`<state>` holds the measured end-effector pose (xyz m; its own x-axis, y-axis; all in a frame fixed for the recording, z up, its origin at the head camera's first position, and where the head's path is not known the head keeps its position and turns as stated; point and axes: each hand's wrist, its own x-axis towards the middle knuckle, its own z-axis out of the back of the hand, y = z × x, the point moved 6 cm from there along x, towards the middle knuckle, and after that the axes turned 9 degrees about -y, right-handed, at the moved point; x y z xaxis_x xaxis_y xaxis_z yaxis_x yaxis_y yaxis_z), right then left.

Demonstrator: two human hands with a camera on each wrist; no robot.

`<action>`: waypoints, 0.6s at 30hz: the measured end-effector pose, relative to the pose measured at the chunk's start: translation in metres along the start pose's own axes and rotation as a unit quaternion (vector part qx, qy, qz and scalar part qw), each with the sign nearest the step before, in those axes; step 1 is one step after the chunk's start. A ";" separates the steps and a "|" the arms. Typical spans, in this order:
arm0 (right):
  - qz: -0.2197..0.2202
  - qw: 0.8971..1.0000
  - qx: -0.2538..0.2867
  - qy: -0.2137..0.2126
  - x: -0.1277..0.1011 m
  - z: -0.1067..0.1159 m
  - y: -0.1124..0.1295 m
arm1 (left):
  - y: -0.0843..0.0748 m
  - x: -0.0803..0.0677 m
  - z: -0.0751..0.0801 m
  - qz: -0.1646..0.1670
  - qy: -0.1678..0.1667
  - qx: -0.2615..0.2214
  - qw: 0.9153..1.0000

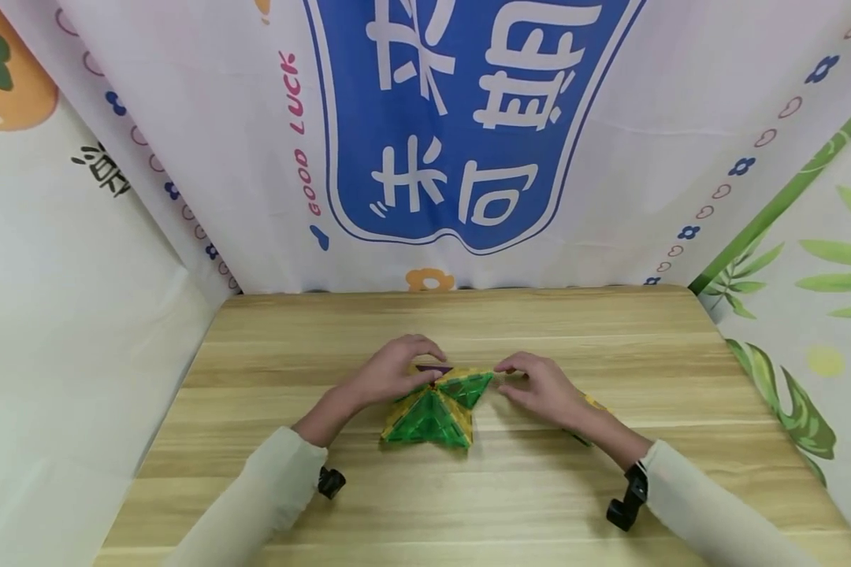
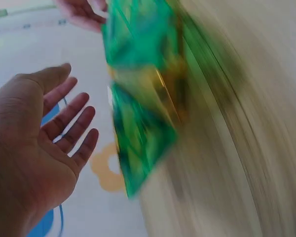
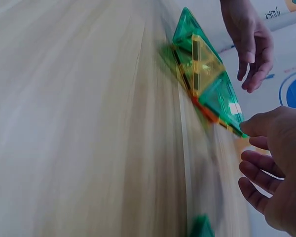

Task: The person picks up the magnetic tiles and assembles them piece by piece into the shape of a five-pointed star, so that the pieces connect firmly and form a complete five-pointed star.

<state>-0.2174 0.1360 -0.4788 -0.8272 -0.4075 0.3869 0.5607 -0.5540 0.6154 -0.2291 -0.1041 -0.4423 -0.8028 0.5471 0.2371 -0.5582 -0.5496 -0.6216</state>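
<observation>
A small raised build of green and yellow triangular magnetic tiles (image 1: 432, 409) stands in the middle of the wooden table (image 1: 468, 488). My left hand (image 1: 406, 366) hovers over its far left side; in the left wrist view the left hand (image 2: 54, 133) is spread with straight fingers, just apart from the blurred tiles (image 2: 143, 98). My right hand (image 1: 532, 379) is at the build's right tip. In the right wrist view the right hand (image 3: 266, 163) has loosely curled fingers, its thumb at the corner of a green tile (image 3: 212, 94). Neither hand holds anything.
More green and yellow tiles (image 1: 590, 409) lie on the table, partly hidden under my right forearm; one green tile (image 3: 202, 229) shows at the bottom of the right wrist view. Printed cloth walls (image 1: 468, 142) close in the table at the back and both sides.
</observation>
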 end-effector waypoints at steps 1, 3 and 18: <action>0.000 1.000 0.000 -0.003 -0.003 0.004 -0.003 | -0.005 0.004 -0.003 0.004 0.002 -0.011 1.000; -0.006 1.000 0.000 -0.005 -0.010 0.013 -0.009 | -0.013 0.010 -0.012 0.017 0.008 -0.033 0.999; -0.092 0.994 -0.060 0.026 -0.058 0.077 -0.049 | -0.066 0.043 -0.086 0.092 0.071 -0.136 0.984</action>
<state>-0.1998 0.2420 -0.4785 -0.9150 -0.3260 0.2377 0.4028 -0.7035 0.5855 -0.2087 0.0101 -0.4554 -0.8369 0.5473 0.0072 -0.3138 -0.4690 -0.8256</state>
